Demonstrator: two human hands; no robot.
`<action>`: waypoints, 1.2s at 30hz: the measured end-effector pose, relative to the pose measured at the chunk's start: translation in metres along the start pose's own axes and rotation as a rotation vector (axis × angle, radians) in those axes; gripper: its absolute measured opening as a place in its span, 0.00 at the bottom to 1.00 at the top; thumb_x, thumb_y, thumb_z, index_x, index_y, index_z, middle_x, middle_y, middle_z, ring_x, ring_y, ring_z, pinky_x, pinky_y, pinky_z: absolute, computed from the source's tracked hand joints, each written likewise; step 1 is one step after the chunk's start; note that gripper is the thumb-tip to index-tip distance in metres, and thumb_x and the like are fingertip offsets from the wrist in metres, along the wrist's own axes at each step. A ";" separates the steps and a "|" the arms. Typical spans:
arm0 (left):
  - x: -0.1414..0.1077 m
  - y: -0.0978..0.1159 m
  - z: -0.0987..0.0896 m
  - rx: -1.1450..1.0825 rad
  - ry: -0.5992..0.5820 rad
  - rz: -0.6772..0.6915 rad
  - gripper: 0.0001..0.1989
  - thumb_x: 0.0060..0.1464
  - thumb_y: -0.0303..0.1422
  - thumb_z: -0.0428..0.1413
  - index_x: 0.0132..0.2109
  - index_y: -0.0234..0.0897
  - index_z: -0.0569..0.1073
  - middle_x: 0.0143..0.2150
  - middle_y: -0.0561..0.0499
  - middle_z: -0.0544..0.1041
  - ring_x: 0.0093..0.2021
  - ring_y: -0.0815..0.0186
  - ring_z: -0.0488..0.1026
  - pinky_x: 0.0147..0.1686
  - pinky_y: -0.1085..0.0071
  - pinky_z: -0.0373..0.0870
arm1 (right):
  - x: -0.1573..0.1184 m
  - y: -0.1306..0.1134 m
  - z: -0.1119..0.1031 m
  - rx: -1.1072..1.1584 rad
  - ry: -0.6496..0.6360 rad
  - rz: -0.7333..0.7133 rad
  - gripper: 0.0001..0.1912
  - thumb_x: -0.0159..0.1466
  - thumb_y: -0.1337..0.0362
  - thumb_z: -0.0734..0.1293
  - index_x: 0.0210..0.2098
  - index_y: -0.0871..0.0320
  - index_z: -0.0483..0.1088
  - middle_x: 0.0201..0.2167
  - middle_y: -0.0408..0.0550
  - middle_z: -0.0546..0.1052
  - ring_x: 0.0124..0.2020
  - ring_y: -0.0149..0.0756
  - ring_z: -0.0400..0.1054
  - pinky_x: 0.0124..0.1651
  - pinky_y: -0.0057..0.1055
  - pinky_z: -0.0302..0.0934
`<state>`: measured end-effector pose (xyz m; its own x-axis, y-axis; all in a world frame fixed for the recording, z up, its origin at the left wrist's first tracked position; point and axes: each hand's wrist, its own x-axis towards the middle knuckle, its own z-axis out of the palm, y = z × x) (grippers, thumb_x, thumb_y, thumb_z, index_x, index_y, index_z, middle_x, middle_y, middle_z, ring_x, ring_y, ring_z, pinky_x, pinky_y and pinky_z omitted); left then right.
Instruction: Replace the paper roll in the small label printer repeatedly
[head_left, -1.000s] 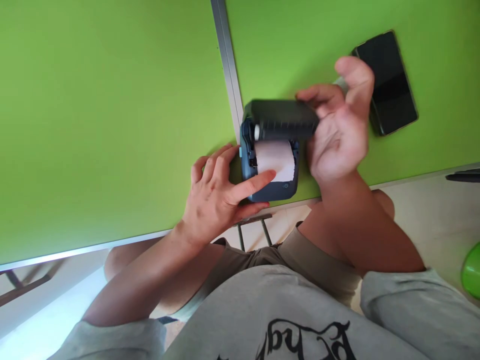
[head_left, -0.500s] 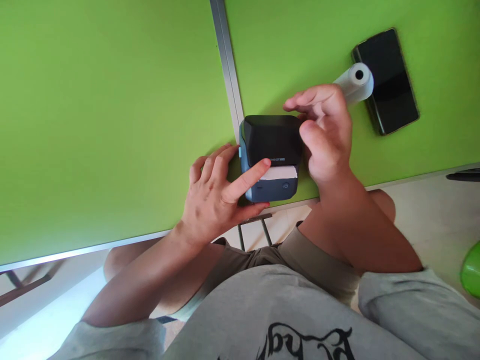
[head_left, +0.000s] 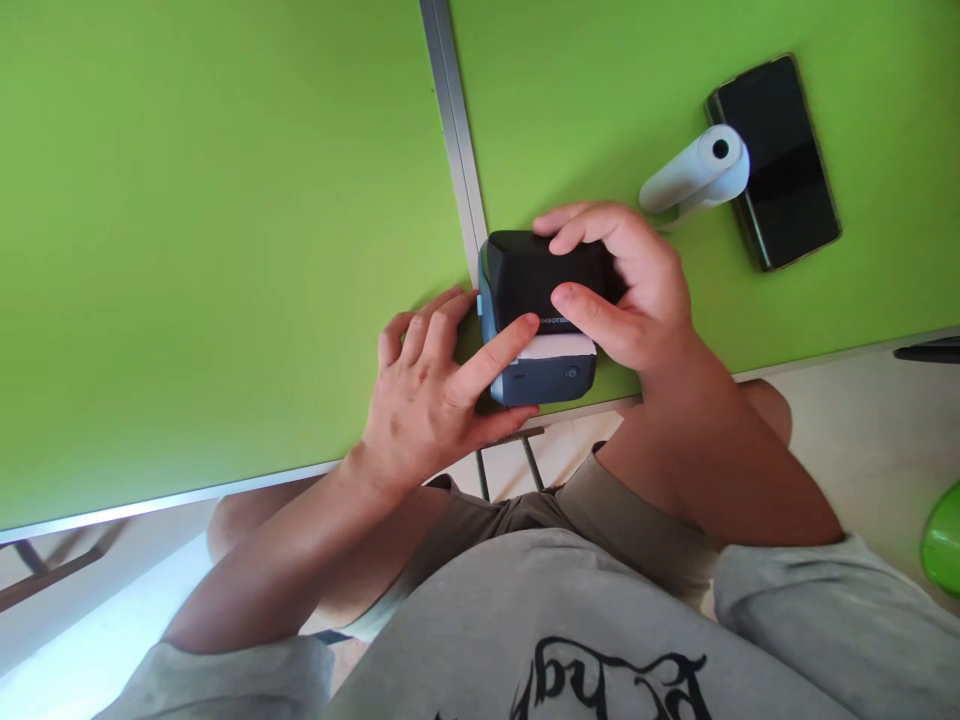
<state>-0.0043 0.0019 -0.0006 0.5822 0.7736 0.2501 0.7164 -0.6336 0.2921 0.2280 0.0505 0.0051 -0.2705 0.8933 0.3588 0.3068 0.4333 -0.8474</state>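
Note:
A small label printer (head_left: 544, 375) with a black lid and blue-grey body sits on the green table near its front edge. A strip of white paper (head_left: 556, 346) shows at the slot below the lid. My left hand (head_left: 442, 380) grips the printer's left side, its index finger on the lid's lower edge and its thumb at the front. My right hand (head_left: 630, 280) lies over the right side of the lid, thumb on top and fingers curled around the back corner. Its palm side is hidden.
At the upper right a white paper roll (head_left: 682, 180) stands beside a black phone (head_left: 787, 165), overlapping it in view. A metal strip (head_left: 456, 130) crosses the table behind the printer. A green round object (head_left: 943, 540) is at the far right.
My right hand has moved left and its fingers and thumb have come down onto the printer's lid. More of the paper roll shows. My left hand has barely moved.

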 end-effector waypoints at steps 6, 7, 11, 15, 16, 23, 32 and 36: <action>0.001 0.000 0.001 0.000 0.006 -0.005 0.37 0.61 0.59 0.54 0.71 0.52 0.62 0.64 0.34 0.69 0.63 0.46 0.69 0.56 0.51 0.63 | 0.001 -0.003 -0.007 -0.040 -0.096 -0.019 0.07 0.69 0.57 0.67 0.44 0.50 0.71 0.52 0.47 0.78 0.59 0.42 0.73 0.63 0.49 0.70; 0.001 0.000 0.001 -0.001 0.008 -0.006 0.36 0.61 0.59 0.54 0.71 0.52 0.62 0.64 0.34 0.69 0.63 0.46 0.69 0.56 0.51 0.64 | 0.002 -0.003 -0.008 -0.056 -0.111 -0.017 0.07 0.69 0.57 0.67 0.44 0.51 0.72 0.53 0.48 0.78 0.59 0.42 0.73 0.63 0.49 0.70; 0.002 0.001 0.000 -0.004 0.019 0.005 0.35 0.61 0.58 0.55 0.70 0.50 0.63 0.63 0.33 0.70 0.61 0.44 0.70 0.53 0.51 0.64 | 0.003 -0.003 -0.011 -0.108 -0.154 -0.032 0.07 0.69 0.57 0.67 0.44 0.51 0.73 0.54 0.47 0.77 0.60 0.38 0.73 0.64 0.43 0.69; 0.001 0.000 0.001 -0.013 0.011 0.000 0.36 0.60 0.58 0.56 0.70 0.51 0.63 0.64 0.33 0.70 0.62 0.43 0.70 0.55 0.50 0.63 | 0.004 -0.002 -0.011 -0.113 -0.153 -0.065 0.06 0.70 0.60 0.67 0.45 0.51 0.72 0.54 0.46 0.76 0.60 0.35 0.72 0.65 0.40 0.69; 0.001 0.000 0.001 -0.011 0.010 -0.003 0.37 0.60 0.58 0.57 0.70 0.51 0.62 0.64 0.34 0.70 0.63 0.43 0.70 0.55 0.50 0.63 | 0.004 -0.002 -0.010 -0.106 -0.147 -0.069 0.06 0.70 0.60 0.67 0.45 0.51 0.72 0.53 0.46 0.77 0.60 0.35 0.72 0.65 0.40 0.70; 0.004 0.003 0.001 -0.044 0.043 -0.075 0.51 0.60 0.66 0.49 0.73 0.29 0.52 0.64 0.30 0.74 0.63 0.48 0.73 0.60 0.57 0.63 | -0.003 0.000 -0.001 0.043 -0.025 0.028 0.13 0.70 0.52 0.65 0.52 0.48 0.69 0.54 0.48 0.77 0.59 0.40 0.71 0.65 0.45 0.69; -0.001 0.004 0.000 -0.037 0.004 -0.049 0.51 0.62 0.64 0.49 0.71 0.21 0.55 0.66 0.25 0.71 0.68 0.45 0.70 0.65 0.54 0.60 | -0.004 0.001 0.008 0.045 0.132 0.096 0.13 0.70 0.47 0.63 0.46 0.45 0.72 0.49 0.45 0.79 0.55 0.43 0.73 0.62 0.48 0.69; -0.001 0.004 -0.003 -0.053 -0.006 -0.059 0.52 0.61 0.64 0.49 0.73 0.22 0.55 0.67 0.27 0.71 0.68 0.46 0.70 0.65 0.55 0.62 | -0.006 0.006 0.011 0.018 0.202 0.114 0.14 0.70 0.46 0.63 0.46 0.46 0.72 0.45 0.45 0.79 0.48 0.42 0.74 0.54 0.44 0.70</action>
<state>-0.0028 -0.0013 0.0029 0.5419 0.8096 0.2255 0.7282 -0.5863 0.3550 0.2215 0.0469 -0.0064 -0.0466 0.9429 0.3297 0.3082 0.3276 -0.8932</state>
